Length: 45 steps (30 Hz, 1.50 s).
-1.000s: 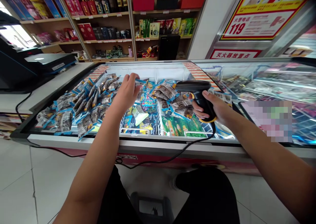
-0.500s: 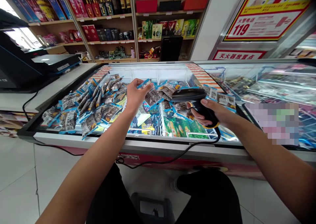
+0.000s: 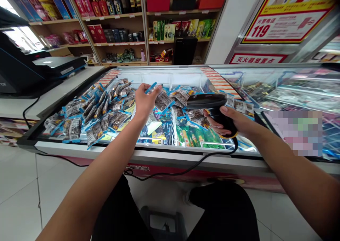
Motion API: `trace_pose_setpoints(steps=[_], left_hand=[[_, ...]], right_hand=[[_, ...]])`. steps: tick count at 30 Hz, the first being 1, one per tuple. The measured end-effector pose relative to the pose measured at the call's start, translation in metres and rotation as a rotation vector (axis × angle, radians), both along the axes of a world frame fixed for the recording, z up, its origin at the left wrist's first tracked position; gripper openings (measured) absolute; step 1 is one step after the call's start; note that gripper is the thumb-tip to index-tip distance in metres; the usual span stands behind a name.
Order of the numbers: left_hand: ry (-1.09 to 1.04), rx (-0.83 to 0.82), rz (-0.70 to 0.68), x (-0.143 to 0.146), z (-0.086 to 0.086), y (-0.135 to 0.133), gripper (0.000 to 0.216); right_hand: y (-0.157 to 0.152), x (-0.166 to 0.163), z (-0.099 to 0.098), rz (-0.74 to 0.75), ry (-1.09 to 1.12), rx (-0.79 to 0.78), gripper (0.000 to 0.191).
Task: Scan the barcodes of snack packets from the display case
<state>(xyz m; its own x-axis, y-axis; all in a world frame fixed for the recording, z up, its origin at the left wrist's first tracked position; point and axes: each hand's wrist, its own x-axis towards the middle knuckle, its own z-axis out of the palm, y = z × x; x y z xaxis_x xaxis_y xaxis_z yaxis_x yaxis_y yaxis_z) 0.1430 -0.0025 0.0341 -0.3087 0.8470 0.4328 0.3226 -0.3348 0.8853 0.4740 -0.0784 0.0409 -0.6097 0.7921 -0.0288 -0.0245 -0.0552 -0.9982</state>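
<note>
My left hand [image 3: 145, 103] is pinched on the blue-edged end of a clear snack packet [image 3: 151, 87], over the freezer. Part of this packet is covered by the thumb and fingers. To the right, my right hand [image 3: 221, 122] wraps round the grip of a black and yellow barcode scanner [image 3: 207, 101], its head pointing left towards the packet. A black cable [image 3: 186, 171] hangs from the scanner's handle and loops along the freezer front. More blue-edged packets with dark contents [image 3: 73, 127] lie heaped on the left and behind both hands.
The chest freezer [image 3: 92, 149] has a wire basket [image 3: 174, 129] with green packs [image 3: 191, 136]. Its sliding glass lid [image 3: 265, 78] covers the right side. A counter [image 3: 23, 106] with a black machine [image 3: 16, 67] stands left. Shelves of goods [image 3: 114, 18] line the back.
My left hand has shifted slightly left and the packet's blue edge is tilted more steeply. My right hand has moved the scanner slightly to the right.
</note>
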Motion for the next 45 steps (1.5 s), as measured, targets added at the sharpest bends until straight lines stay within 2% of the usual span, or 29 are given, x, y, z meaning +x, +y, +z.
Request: trace_pose_setpoints(steps=[3, 6, 10, 13, 16, 20, 22, 25, 27, 31, 34, 37, 41, 45], left_hand=[[-0.058, -0.001, 0.039, -0.001, -0.003, 0.006, 0.037], [-0.174, -0.091, 0.029, -0.002, -0.006, 0.009, 0.038], [-0.313, -0.235, -0.091, 0.006, -0.002, 0.004, 0.026], [-0.307, -0.272, -0.202, 0.024, 0.007, -0.003, 0.009], [-0.164, -0.266, -0.318, 0.047, 0.016, -0.002, 0.004], [0.106, -0.207, -0.394, 0.072, 0.025, 0.005, 0.021], [0.301, -0.143, -0.382, 0.079, 0.029, 0.003, 0.03], [0.667, -0.036, -0.253, 0.079, 0.035, -0.012, 0.035], [0.871, -0.071, -0.173, 0.072, 0.039, -0.026, 0.034], [1.107, -0.322, -0.048, 0.031, 0.043, -0.038, 0.044], [1.219, -0.442, 0.161, -0.02, 0.043, -0.026, 0.051], [1.188, -0.507, 0.34, -0.065, 0.043, -0.004, 0.056], [1.159, -0.644, 0.31, -0.091, 0.04, 0.015, 0.058], [1.173, -0.625, 0.286, -0.091, 0.033, 0.019, 0.055]], right_hand=[[0.0, -0.001, 0.006, -0.067, 0.024, 0.018, 0.061], [0.0, -0.002, 0.011, -0.147, 0.037, 0.019, 0.06], [0.0, -0.002, 0.013, -0.148, 0.068, 0.008, 0.059], [0.0, -0.002, 0.013, -0.148, 0.097, -0.004, 0.058], [0.001, -0.001, 0.012, -0.152, 0.129, 0.004, 0.059], [0.002, 0.001, 0.011, -0.165, 0.149, 0.026, 0.059], [0.003, 0.001, 0.011, -0.171, 0.161, 0.026, 0.058], [0.002, 0.0, 0.011, -0.171, 0.158, -0.004, 0.056], [0.001, 0.0, 0.012, -0.17, 0.148, -0.017, 0.056], [0.002, 0.001, 0.01, -0.151, 0.141, 0.0, 0.059], [0.005, 0.002, 0.006, -0.149, 0.128, -0.004, 0.058], [0.007, 0.002, 0.003, -0.155, 0.118, -0.012, 0.057], [0.004, -0.002, 0.004, -0.166, 0.095, -0.013, 0.056], [0.002, -0.003, 0.009, -0.197, 0.083, -0.021, 0.057]])
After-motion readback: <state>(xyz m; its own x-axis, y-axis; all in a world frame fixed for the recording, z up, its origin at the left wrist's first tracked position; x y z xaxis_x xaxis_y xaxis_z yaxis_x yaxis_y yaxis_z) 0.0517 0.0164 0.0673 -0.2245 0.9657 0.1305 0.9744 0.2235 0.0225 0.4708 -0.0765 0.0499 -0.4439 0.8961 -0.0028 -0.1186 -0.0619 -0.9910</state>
